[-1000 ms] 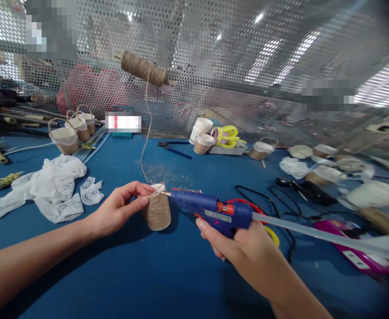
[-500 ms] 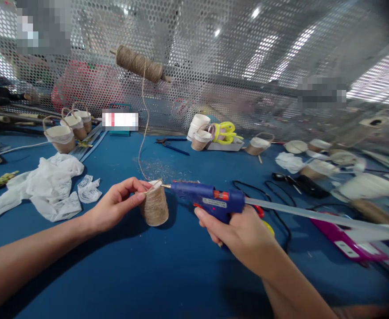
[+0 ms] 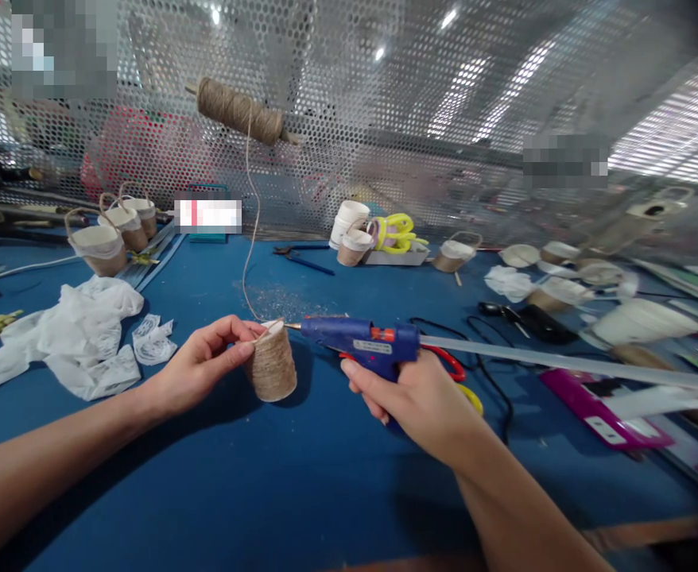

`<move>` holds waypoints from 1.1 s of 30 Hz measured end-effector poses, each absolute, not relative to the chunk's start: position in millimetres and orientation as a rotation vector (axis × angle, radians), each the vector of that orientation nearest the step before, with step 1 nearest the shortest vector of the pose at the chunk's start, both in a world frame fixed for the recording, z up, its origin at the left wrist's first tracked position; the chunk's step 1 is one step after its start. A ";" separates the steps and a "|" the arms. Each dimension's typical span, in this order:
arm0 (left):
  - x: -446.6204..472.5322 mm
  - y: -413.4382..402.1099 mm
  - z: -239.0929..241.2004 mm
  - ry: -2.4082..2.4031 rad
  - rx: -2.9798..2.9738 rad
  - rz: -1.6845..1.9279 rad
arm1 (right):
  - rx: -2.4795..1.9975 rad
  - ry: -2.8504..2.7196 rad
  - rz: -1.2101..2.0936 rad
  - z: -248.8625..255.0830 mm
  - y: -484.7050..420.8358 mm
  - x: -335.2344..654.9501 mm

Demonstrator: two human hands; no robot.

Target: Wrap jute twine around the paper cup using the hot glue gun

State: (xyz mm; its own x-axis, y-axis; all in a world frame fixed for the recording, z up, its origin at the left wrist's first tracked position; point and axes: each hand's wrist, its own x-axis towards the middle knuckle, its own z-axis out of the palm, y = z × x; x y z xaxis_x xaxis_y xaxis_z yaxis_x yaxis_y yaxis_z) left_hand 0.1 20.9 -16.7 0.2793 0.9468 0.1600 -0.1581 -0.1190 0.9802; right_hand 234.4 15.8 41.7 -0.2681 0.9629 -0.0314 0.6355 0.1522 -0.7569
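A small cup wrapped in jute twine (image 3: 273, 370) tilts slightly above the blue table, its white inside showing at the top. My left hand (image 3: 218, 354) is closed at its upper left, thumb and fingertips pinching the twine against the rim; fingers behind it are hidden. A loose strand of twine (image 3: 257, 208) runs from there up to a spool (image 3: 238, 111) on a stick. In my right hand (image 3: 426, 405) is a blue hot glue gun (image 3: 349, 338), fingers wrapped round its handle. Its metal nozzle is at the cup's rim, and a long clear glue stick (image 3: 533, 357) extends from its back.
White lace (image 3: 90, 334) lies at left, below several small handled baskets (image 3: 98, 250). Blue pliers (image 3: 304, 258), cups and yellow-handled scissors (image 3: 393, 232) are along the back. Black cords, red-and-yellow handles (image 3: 450, 361) and a magenta power strip (image 3: 602, 413) lie at right.
The view has shifted slightly, so the scene sits further left. Both hands keep their grips, and the glue gun's nozzle stays at the cup's rim.
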 end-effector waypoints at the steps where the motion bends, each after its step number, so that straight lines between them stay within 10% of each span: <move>1: -0.1 21.0 -16.8 0.824 1.335 1.150 | -1.515 -1.971 0.935 41.7 15.9 234.6; 22: -0.7 19.3 -12.9 0.874 1.474 1.146 | -1.375 -1.546 1.326 38.1 52.7 246.9; 33: -3.0 16.6 -17.3 0.882 1.746 1.135 | -1.831 -1.658 0.941 7.6 124.5 230.7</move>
State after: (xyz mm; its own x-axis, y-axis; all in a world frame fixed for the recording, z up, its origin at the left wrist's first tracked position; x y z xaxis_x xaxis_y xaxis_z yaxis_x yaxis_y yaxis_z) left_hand -3.0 16.6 -17.3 0.3387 0.8796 0.3339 0.1057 -0.3882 0.9155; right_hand 230.7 124.5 7.6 0.0230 0.9862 -0.1638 0.6462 -0.1397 -0.7503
